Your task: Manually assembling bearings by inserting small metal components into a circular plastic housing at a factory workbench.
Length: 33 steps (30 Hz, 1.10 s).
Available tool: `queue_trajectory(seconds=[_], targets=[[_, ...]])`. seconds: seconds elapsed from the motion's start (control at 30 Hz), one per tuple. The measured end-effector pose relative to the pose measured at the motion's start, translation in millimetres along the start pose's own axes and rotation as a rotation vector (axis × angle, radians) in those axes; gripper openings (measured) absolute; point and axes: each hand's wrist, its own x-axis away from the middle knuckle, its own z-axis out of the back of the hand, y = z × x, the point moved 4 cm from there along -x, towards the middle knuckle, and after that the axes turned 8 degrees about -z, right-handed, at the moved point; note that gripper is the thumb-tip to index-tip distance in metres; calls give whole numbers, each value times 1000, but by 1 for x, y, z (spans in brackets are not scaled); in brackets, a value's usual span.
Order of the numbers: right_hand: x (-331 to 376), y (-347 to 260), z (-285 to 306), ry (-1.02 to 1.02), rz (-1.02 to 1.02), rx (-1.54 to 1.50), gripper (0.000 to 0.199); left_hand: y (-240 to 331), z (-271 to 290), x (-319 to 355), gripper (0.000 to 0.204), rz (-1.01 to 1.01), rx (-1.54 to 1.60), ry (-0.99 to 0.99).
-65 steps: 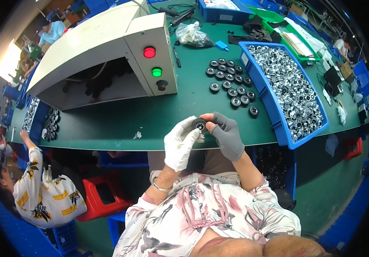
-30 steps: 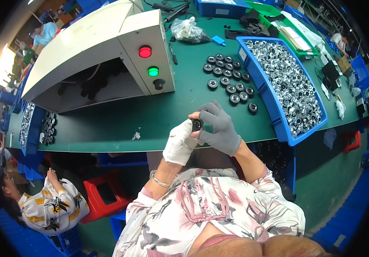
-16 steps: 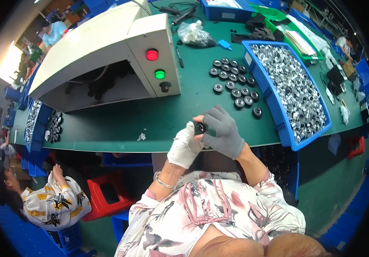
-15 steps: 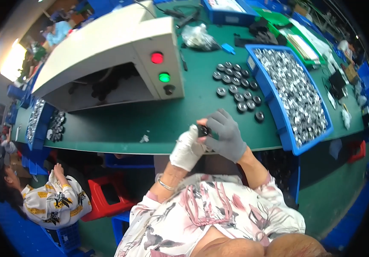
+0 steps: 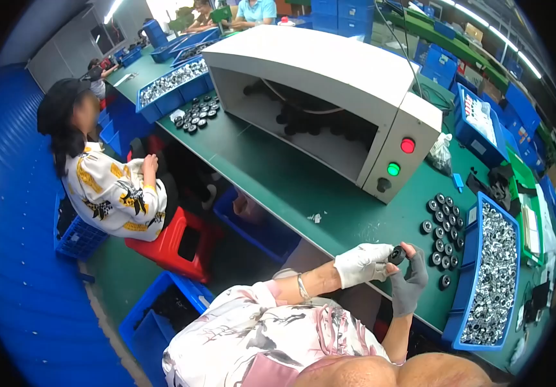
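A small round black wheel-like part (image 5: 396,255) is held up between my hands at the front edge of the green table. My left hand (image 5: 363,265), in a white glove, has its fingers closed against the part's left side. On its other side my right hand (image 5: 409,281), in a grey glove with bare fingertips, pinches it between thumb and fingers. Several similar round black parts with silvery centres (image 5: 446,231) lie in a loose group on the table beyond my right hand. Beside them stands a long blue bin (image 5: 456,322) filled with small shiny metal pieces.
A white box-shaped machine (image 5: 329,64) with an open front, a red and a green light stands on the green table (image 5: 271,187). White scraps (image 5: 317,218) lie before it. At left a person (image 5: 113,187) sits on a red stool (image 5: 173,240). Blue bins (image 5: 161,309) stand below.
The view has swung to the left, so the machine and the seated person show more fully. My hands still hold the black part together, and the right fingers are spread a little wider.
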Motion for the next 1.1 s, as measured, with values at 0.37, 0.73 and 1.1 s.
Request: queue_trajectory(seconds=[0.37,0.73,1.1], targets=[[28,-9,6,-168,-117,-143,45,15,-26,19,19,-618,-1257,-334],[26,8,47,53,-376,-218,45,-28,-3,37,34,72,-144,-115],[-158,44,23,-142,-115,1115,31,9,-3,41,18,-165,-566,20]])
